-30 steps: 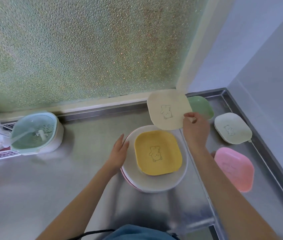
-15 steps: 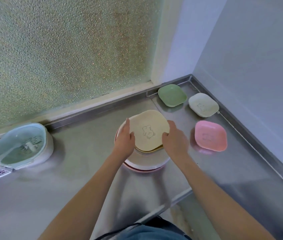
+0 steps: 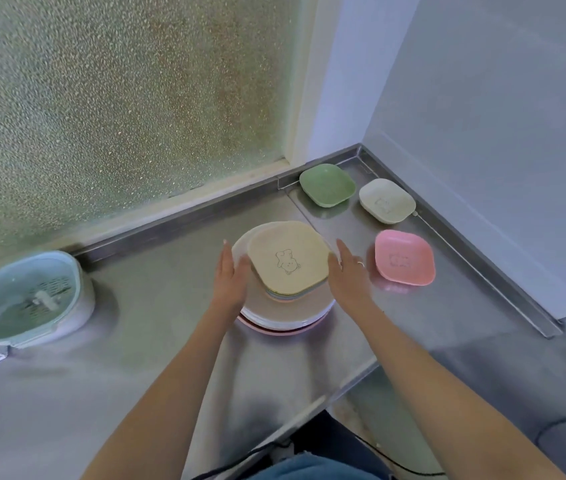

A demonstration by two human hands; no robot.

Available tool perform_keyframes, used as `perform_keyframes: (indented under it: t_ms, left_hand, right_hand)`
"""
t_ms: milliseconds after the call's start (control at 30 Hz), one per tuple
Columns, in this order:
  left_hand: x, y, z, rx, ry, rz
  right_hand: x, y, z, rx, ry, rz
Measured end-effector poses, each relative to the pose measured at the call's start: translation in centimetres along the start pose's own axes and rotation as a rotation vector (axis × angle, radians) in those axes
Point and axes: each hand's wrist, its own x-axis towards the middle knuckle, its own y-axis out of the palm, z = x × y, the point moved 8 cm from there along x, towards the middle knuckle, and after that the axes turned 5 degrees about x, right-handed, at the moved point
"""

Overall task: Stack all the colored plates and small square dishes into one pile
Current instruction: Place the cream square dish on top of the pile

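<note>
The pile (image 3: pixel 283 299) is being flanked at mid-desk (image 3: pixel 157 306) by the left hand (image 3: pixel 229 282) and right hand (image 3: pixel 349 277), fingers straight and relaxed, nothing being gripped. Three small dishes are lying loose to the right: the pink dish (image 3: pixel 404 258) nearest the right hand, the green dish (image 3: pixel 327 184) and cream dish (image 3: pixel 387 200) beyond.

Both hands, left (image 3: pixel 230 282) and right (image 3: pixel 348 279), flank the plate pile (image 3: pixel 286 311) topped by a cream dish (image 3: pixel 288 259).
</note>
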Motion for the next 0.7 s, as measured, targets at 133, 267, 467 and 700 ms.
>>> perform_keyframes:
  t_ms: [133,267,467,700]
  left_hand:
    - [0.1,0.7,1.7,-0.231,-0.112,0.044]
    - [1.1,1.8,3.2,-0.339,-0.215,0.052]
    - [2.3,5.8,0.5,-0.371,-0.208,0.072]
    - [4.3,9.5,-1.9,-0.332,-0.230,-0.001]
  right_hand:
    - [0.8,2.8,-1.1,0.485,0.108,0.146]
    - [2.0,3.4,-1.9,0.628,0.100,0.078]
    - [6.8,0.1,-3.4,0.613,0.064,0.031]
    - [11.2,-2.4,-6.2,0.598,0.112,0.135]
